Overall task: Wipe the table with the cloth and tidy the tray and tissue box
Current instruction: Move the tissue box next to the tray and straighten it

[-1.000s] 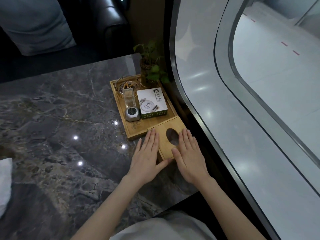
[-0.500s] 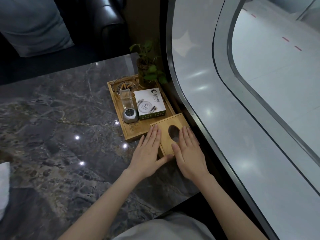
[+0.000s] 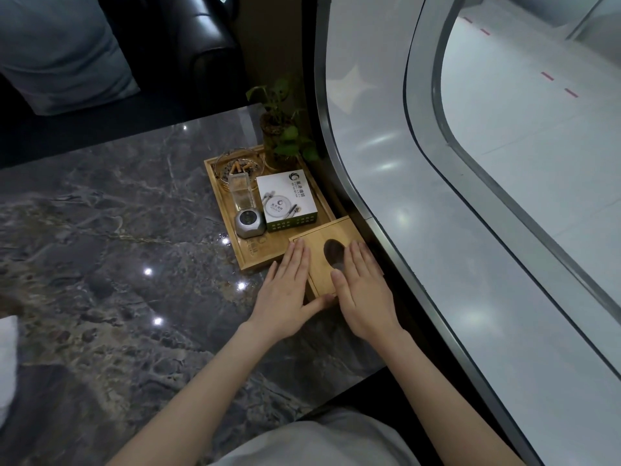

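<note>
A wooden tissue box with an oval slot lies on the dark marble table, touching the near right corner of the bamboo tray. My left hand lies flat against the box's left side, its thumb hooked on the near edge. Flat on the box's right top rests my right hand, fingers straight beside the slot. A white cloth shows at the far left edge, away from both hands.
The tray holds a glass ashtray with butts, a clear holder, a silver gadget, a white box and a potted plant. A curved glass rail runs along the table's right edge. A dark sofa with a cushion stands behind.
Both hands have slid the tissue box a little away from me, closer against the tray's near right corner and the rail.
</note>
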{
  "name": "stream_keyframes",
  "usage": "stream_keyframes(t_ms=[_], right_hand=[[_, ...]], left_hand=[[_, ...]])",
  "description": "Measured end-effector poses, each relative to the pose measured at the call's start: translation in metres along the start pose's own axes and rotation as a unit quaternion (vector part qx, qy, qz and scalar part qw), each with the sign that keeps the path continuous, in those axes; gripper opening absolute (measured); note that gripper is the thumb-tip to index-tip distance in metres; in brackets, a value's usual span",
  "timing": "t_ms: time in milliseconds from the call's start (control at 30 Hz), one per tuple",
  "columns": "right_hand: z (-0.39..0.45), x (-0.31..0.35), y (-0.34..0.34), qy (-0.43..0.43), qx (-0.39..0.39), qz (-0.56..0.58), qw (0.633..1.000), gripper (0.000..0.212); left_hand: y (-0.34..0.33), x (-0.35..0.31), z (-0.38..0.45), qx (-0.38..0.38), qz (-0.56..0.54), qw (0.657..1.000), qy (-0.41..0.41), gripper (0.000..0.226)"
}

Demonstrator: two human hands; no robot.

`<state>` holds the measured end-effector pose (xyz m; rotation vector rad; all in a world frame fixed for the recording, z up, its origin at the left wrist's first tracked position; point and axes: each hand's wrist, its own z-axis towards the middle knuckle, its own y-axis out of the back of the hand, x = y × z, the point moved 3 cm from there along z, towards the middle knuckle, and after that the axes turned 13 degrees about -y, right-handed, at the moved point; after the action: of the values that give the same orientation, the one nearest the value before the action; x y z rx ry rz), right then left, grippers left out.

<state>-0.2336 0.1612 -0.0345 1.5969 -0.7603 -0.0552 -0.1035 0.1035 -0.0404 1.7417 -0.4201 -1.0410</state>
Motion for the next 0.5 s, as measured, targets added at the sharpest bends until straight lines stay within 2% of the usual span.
stream_keyframes(t_ms=[133,267,367,500], right_hand=[[0.004,0.008,0.011,-0.006,-0.023,-0.023,0.999,0.064],[0.011,0.026,0.031,0.012,-0.046,-0.001,0.999,0.041],[0.019,0.052,0.057,0.028,-0.034,0.113,0.993,0.028],[0.025,0.106,0.113,0.073,-0.033,0.271,0.959,0.021]], left_hand=[[0.007,0.000,0.002,0.014,-0.020,1.000,0.005,0.079],[0.039,-0.001,0.010,-0.021,-0.120,0.992,0.028,0.049],[0.083,0.001,0.012,-0.095,-0.203,0.973,0.060,0.027],[0.154,0.009,0.010,-0.186,-0.196,0.961,0.064,0.021]])
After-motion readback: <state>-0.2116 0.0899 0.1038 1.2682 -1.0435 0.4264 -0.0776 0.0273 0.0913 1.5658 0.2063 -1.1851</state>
